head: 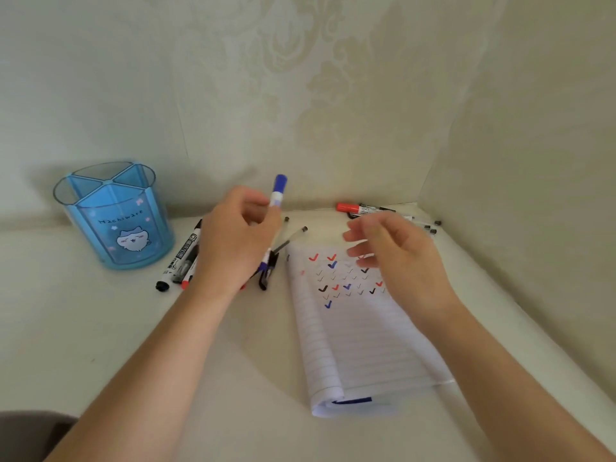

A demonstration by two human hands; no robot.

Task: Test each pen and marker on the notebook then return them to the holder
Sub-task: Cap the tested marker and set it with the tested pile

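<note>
Step judged: blue marker (277, 191) in hand for testing, or just tested; the notebook (360, 345), right of centre, carried rows of red, blue and black ticks on its far half. The left hand (233, 235) gripped that marker mid-barrel, fingers curled round it, blue end pointing up and far; the right hand (396, 251) hovered over the ticks, fingers loosely spread, holding nothing. Next move probably calls for carrying the marker left to the holder (116, 221) at far left, with other markers (181, 258) lying near it and a red marker (353, 207) beyond the notebook.
</note>
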